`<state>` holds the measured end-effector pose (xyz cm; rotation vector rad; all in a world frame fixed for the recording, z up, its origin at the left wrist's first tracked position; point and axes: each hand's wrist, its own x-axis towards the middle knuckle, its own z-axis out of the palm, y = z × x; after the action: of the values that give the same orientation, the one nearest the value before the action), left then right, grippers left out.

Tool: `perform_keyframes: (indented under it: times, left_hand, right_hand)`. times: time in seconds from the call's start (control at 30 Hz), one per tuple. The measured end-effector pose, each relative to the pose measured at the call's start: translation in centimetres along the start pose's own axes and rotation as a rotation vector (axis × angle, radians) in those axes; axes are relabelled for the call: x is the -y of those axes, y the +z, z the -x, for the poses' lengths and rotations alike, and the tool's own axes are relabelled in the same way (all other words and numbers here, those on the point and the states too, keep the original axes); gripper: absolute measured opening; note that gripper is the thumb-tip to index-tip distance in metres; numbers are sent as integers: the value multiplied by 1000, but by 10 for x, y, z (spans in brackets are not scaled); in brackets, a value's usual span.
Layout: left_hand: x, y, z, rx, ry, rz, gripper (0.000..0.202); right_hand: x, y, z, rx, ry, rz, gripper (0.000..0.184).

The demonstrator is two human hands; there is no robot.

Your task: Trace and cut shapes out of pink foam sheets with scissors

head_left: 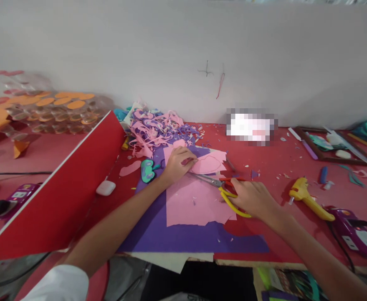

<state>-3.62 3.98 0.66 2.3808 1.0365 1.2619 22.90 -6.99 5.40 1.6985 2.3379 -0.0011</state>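
I have the left hand [178, 163] closed in a pinch on the left end of a pink piece [206, 164] with a curved outline drawn on it, held over the middle of the red table [246, 161]. My right hand [252, 196] is wrapped around the scissors [217, 182], their red and yellow handles spread apart and the blades pointing at the left fingers, just below the piece; I can't tell how wide the blades gape. Under both lies a ragged pink sheet [189, 205] on a purple sheet [177, 240] that reaches the table's front edge. I see a scrap heap [158, 125] by the back edge, and a yellow glue gun [310, 198] right of the sheets, nearer the front edge.
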Motion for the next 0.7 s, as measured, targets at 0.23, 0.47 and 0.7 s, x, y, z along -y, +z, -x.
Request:
perform_keyframes:
  times: [0.23, 0.47, 0.7]
  left_hand:
    - [4, 0, -1, -66, -76, 45, 13]
    - [10, -1, -2, -93, -195, 82, 11]
    - [8, -1, -1, -99, -166, 72, 10]
  right_hand:
    - [3, 1, 1, 38, 35, 20, 54]
    - [6, 6, 3, 23, 60, 9, 57]
    - [10, 5, 7, -65, 72, -1, 52]
